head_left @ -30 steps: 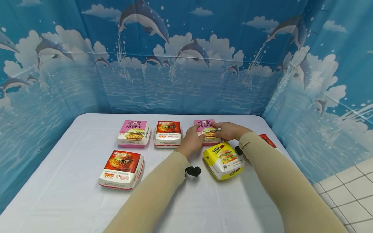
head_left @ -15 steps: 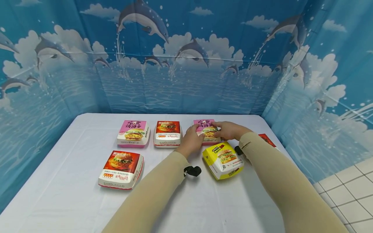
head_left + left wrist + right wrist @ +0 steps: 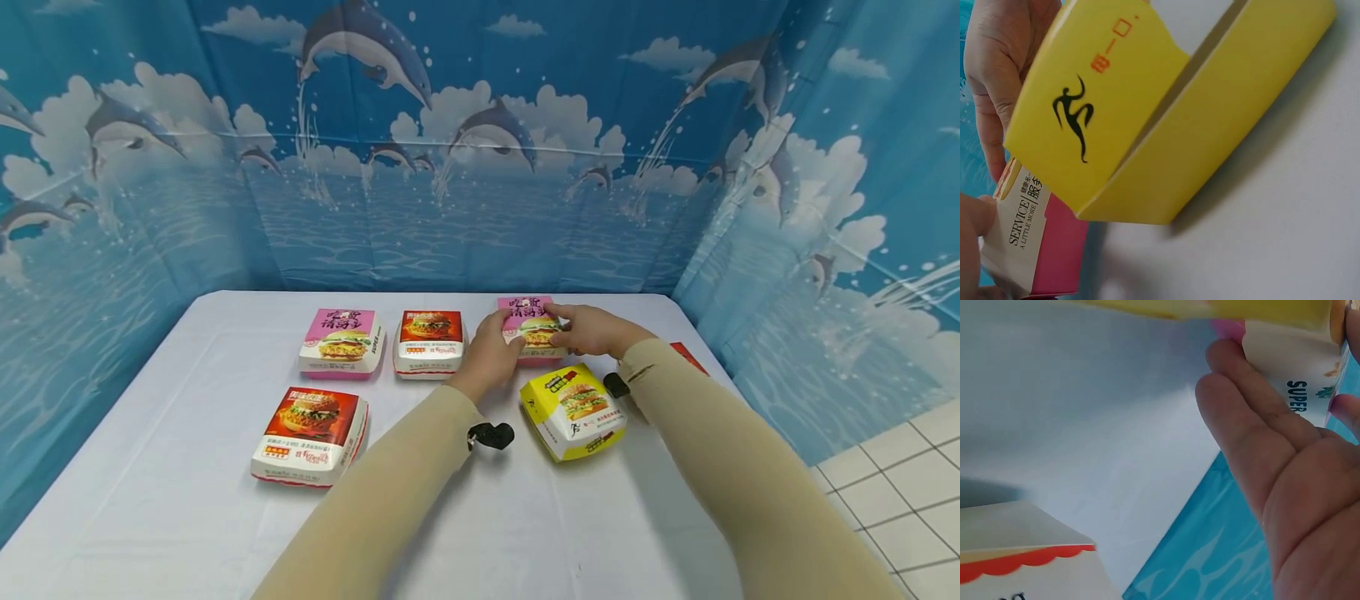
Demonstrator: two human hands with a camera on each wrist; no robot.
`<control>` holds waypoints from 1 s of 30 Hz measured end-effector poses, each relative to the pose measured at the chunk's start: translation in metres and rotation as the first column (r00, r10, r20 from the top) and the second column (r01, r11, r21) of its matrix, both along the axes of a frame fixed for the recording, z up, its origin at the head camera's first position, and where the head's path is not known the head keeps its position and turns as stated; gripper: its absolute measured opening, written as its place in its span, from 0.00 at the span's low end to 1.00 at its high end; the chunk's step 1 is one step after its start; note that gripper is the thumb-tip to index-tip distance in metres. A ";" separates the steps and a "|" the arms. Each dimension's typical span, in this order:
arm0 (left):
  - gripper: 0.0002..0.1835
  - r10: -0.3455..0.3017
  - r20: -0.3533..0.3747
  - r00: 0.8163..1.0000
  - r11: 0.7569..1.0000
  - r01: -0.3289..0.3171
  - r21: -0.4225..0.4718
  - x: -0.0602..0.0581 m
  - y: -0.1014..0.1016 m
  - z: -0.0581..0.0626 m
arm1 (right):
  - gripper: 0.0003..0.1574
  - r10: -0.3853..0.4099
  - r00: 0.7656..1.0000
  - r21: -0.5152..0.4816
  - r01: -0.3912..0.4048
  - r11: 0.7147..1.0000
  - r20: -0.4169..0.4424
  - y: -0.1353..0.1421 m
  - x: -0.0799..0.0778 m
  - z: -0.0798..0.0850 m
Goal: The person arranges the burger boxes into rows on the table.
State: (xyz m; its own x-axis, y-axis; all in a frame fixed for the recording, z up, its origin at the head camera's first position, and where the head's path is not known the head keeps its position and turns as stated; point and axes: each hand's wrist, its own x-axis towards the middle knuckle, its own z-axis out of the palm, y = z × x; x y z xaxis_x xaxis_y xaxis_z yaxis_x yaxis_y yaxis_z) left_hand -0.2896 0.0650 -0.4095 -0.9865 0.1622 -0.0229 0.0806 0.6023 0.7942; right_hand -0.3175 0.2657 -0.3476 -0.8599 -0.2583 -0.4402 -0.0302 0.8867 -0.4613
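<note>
Pink box (image 3: 537, 332) is held between left grip (image 3: 489, 358) and right grip (image 3: 597, 330).

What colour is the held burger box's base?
Pink; the burger box's base shows best in the left wrist view.

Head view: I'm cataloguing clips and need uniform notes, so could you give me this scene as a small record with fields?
Held thing: held pink box
Left grip: holds its left side
Right grip: holds its right side
Near side of held box: yellow box, turned askew
Back left: left pink box
Between the pink boxes: back red box
Front left: front red box
Far right: right red box, mostly hidden by right sleeve
Surface: white tabletop
Backdrop: blue dolphin curtain
Unclear: whether held box touches tabletop
</note>
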 end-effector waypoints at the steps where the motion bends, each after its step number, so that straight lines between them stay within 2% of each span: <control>1: 0.36 0.001 -0.006 1.000 1.000 -0.001 0.005 0.000 0.000 0.001 | 0.50 -0.002 1.000 -0.005 0.002 1.000 -0.006 0.000 0.001 0.002; 9: 0.36 0.025 -0.040 0.999 0.999 -0.024 0.029 0.008 -0.002 0.018 | 0.50 -0.029 0.999 -0.051 0.027 0.998 -0.041 -0.002 0.011 0.018; 18: 0.36 0.019 -0.077 0.997 0.999 -0.015 0.045 0.022 -0.008 0.039 | 0.49 -0.038 0.993 -0.061 0.032 0.998 -0.112 -0.005 0.029 0.036; 25: 0.36 0.009 -0.103 0.995 0.999 -0.004 0.054 0.036 -0.017 0.055 | 0.50 -0.056 0.989 -0.072 0.047 0.996 -0.135 -0.012 0.045 0.050; 30: 0.36 -0.003 -0.141 0.990 0.999 0.007 0.032 0.051 -0.029 0.065 | 0.52 -0.062 0.986 -0.056 0.053 0.997 -0.158 -0.020 0.064 0.060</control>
